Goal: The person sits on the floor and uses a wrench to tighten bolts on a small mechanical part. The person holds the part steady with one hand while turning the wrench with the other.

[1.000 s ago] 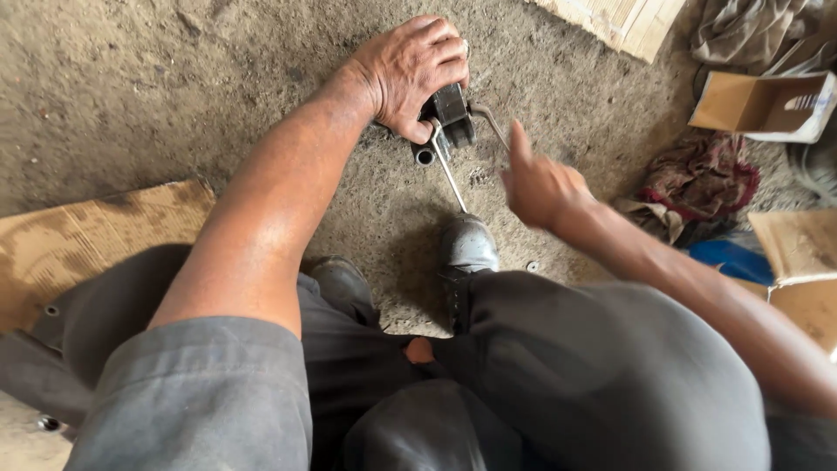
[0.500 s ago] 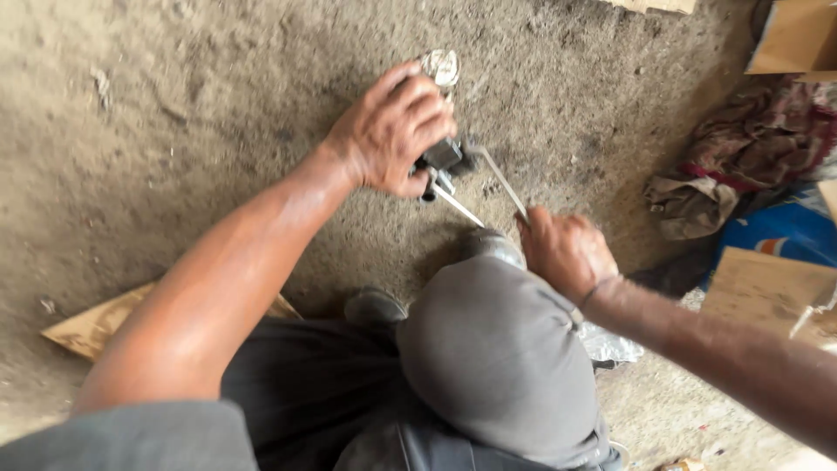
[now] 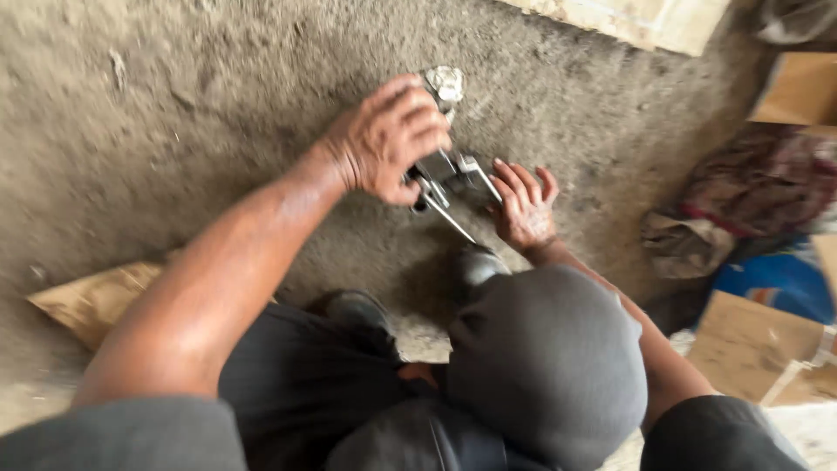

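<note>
A small grey metal part [image 3: 449, 170] with a thin rod sticking out toward me lies on the dirt floor. My left hand [image 3: 388, 139] is closed over the part from the left and above. My right hand [image 3: 523, 209] rests just to the right of it, fingers spread, fingertips touching the part's right side. A small shiny round piece [image 3: 446, 83] sits on the ground just beyond my left hand. My knees in dark trousers [image 3: 545, 366] and a black shoe [image 3: 475, 266] fill the lower middle.
A flattened piece of cardboard [image 3: 96, 301] lies on the floor at the left. Crumpled rags [image 3: 750, 196], a blue item [image 3: 776, 283] and cardboard boxes [image 3: 758, 349] crowd the right side. A pale board [image 3: 645, 22] lies at the top.
My right hand has let go of the thin rod and opened, moving up beside the metal part. My left hand stays closed on the part. The view has shifted.
</note>
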